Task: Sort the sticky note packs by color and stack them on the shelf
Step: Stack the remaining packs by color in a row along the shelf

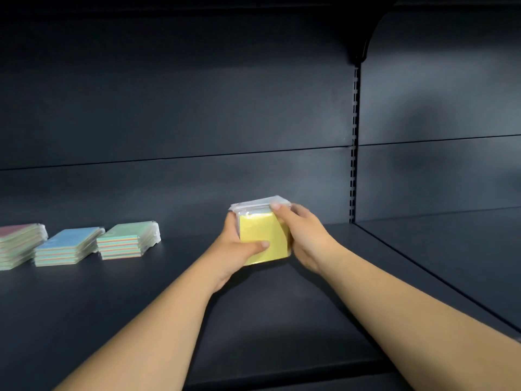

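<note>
A stack of yellow sticky note packs (260,232) in clear wrap is held tilted over the dark shelf (141,306), its lower edge at the surface. My left hand (239,249) grips its left side with the thumb across the yellow face. My right hand (298,232) clasps its right side and top. Three sorted stacks lie at the left: a pink-topped stack (19,244) at the frame edge, a blue-topped stack (67,245), and a green-topped stack (128,239).
The shelf's dark back panel (197,108) rises behind. A slotted upright (354,142) and a seam divide this bay from a second shelf bay (451,249) at the right. The shelf's front edge runs along the bottom.
</note>
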A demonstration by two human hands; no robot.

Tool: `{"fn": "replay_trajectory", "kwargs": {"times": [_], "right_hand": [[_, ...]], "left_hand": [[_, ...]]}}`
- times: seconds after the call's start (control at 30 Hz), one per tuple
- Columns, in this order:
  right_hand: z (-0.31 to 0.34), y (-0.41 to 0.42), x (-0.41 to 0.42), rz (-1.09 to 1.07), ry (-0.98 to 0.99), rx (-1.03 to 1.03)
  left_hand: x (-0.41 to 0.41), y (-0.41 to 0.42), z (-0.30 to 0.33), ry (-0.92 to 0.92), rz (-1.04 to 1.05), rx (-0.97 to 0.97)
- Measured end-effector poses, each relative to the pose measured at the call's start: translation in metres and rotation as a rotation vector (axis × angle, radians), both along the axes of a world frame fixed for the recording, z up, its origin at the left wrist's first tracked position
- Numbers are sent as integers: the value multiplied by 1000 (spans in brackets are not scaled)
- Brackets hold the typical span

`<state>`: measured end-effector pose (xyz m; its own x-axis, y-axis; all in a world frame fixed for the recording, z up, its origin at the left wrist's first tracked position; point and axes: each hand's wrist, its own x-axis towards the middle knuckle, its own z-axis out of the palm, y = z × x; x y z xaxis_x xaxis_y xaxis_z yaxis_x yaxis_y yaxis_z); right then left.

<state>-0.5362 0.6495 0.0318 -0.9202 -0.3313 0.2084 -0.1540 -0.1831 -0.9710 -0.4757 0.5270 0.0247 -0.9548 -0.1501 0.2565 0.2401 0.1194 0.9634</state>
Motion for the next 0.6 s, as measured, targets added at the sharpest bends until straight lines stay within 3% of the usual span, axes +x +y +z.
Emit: {"fn": "replay_trajectory", "kwargs": {"times": [0.13,0.3,0.43,0.53,0.6], "right_hand": [[-14,1,-2,109,-41,150],[-13,1,0,142,-62,123],[-5,8,-3,202,-126,118],[8,23,-22,-145,-78,190],[7,37,-42,-390,12,546]], "left_hand": [[1,-5,-8,-159,2,-10],[-1,-4,-9,-154,-5,71],[-2,-2,-13,-156,31,15],[-1,-6,-10,-168,67,71],[-1,-10,-6,-167,98,169]]}}
